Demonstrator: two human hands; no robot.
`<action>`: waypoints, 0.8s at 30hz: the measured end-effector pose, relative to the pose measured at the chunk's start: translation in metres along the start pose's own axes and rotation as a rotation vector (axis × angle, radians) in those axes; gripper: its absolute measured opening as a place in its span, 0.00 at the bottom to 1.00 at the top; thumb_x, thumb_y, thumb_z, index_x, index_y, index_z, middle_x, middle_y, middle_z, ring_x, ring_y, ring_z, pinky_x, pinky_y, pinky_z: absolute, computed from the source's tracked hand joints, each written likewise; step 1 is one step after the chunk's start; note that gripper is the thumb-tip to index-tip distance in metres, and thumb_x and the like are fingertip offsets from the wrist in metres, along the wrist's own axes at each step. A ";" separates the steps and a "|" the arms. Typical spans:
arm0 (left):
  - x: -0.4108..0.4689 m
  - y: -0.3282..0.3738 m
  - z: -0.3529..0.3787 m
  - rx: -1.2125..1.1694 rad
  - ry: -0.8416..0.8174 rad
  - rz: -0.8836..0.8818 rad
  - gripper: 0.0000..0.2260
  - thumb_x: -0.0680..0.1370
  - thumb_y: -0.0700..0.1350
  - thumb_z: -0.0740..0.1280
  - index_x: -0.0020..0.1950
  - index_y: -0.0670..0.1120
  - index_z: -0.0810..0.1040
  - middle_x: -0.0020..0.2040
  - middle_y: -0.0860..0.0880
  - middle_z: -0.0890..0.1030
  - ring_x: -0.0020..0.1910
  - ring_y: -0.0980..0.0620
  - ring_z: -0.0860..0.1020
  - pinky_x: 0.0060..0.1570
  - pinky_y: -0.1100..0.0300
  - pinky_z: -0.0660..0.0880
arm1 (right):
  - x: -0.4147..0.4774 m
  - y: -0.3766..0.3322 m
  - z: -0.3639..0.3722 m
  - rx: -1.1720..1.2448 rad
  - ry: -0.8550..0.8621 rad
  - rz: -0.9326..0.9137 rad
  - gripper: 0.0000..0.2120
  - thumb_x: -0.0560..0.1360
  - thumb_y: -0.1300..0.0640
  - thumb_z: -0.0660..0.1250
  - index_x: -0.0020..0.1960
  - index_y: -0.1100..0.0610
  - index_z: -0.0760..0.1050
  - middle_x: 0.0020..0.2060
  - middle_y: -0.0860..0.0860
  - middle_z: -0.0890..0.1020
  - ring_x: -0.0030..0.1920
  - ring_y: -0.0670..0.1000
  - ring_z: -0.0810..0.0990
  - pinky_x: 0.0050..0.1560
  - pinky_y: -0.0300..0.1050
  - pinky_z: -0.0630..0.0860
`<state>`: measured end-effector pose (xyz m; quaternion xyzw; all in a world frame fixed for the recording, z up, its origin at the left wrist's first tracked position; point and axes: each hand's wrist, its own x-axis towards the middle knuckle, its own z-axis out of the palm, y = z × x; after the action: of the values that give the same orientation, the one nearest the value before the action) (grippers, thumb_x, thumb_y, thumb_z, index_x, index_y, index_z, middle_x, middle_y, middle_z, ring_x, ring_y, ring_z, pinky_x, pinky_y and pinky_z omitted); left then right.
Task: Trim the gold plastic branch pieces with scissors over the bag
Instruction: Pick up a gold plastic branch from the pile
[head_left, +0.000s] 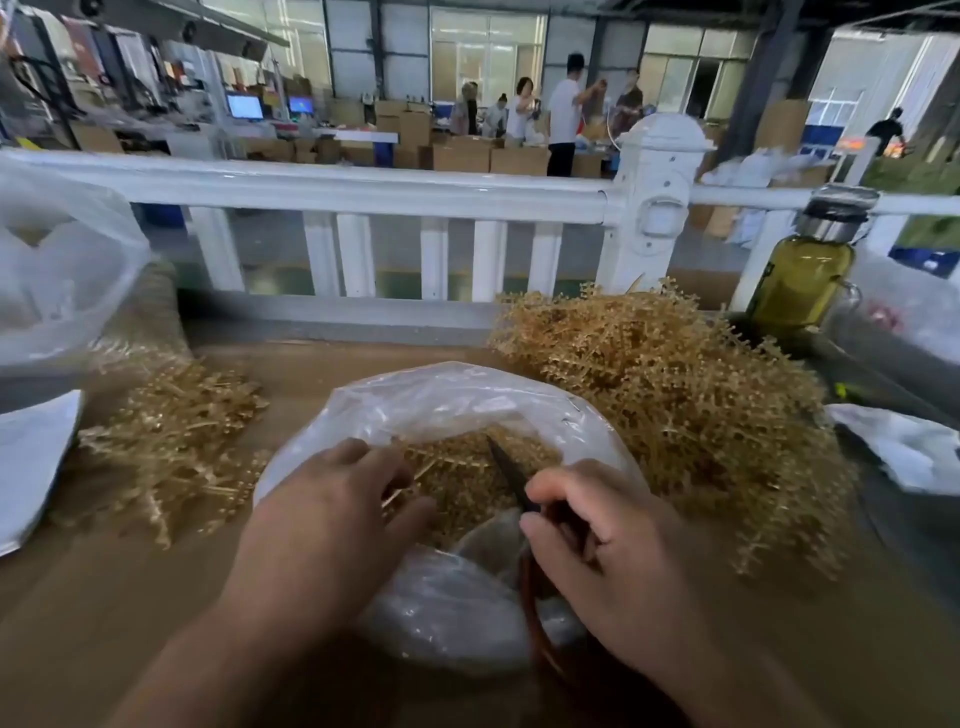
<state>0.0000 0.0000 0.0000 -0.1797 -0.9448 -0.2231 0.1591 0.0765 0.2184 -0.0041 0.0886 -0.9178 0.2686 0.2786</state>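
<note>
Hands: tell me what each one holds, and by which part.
Right hand holds scissors by the handles, blade over the bag. Left hand pinches a gold branch piece by its stem.

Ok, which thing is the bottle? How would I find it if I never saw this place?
Start at the long white fence behind the wooden table and follow it to the thick post on the right. Just right of that post, behind the big gold branch pile, stands the bottle. It is the only see-through thing filled with yellow-green liquid, with a shiny metal cap.
</note>
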 end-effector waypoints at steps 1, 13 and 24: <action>0.001 0.002 0.002 0.103 -0.025 0.038 0.13 0.73 0.63 0.69 0.49 0.57 0.82 0.46 0.57 0.79 0.46 0.53 0.79 0.44 0.55 0.76 | 0.001 -0.001 0.001 -0.037 -0.003 -0.007 0.09 0.77 0.40 0.61 0.54 0.41 0.74 0.46 0.37 0.79 0.43 0.38 0.79 0.40 0.40 0.77; 0.011 0.014 0.012 0.444 -0.075 -0.071 0.19 0.76 0.66 0.57 0.53 0.56 0.79 0.51 0.56 0.79 0.54 0.53 0.76 0.52 0.54 0.68 | 0.003 -0.009 0.009 -0.186 -0.075 0.080 0.11 0.76 0.46 0.64 0.55 0.45 0.79 0.48 0.40 0.79 0.50 0.44 0.78 0.46 0.44 0.77; 0.012 0.011 0.009 0.035 0.124 -0.134 0.04 0.74 0.46 0.73 0.48 0.49 0.85 0.42 0.49 0.84 0.43 0.44 0.81 0.47 0.49 0.75 | 0.006 -0.012 0.017 -0.008 -0.076 0.088 0.15 0.74 0.42 0.60 0.54 0.46 0.79 0.47 0.39 0.79 0.48 0.42 0.78 0.47 0.43 0.78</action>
<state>-0.0081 0.0164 0.0010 -0.0993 -0.9467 -0.2274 0.2054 0.0672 0.1991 -0.0069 0.0570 -0.9318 0.2735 0.2317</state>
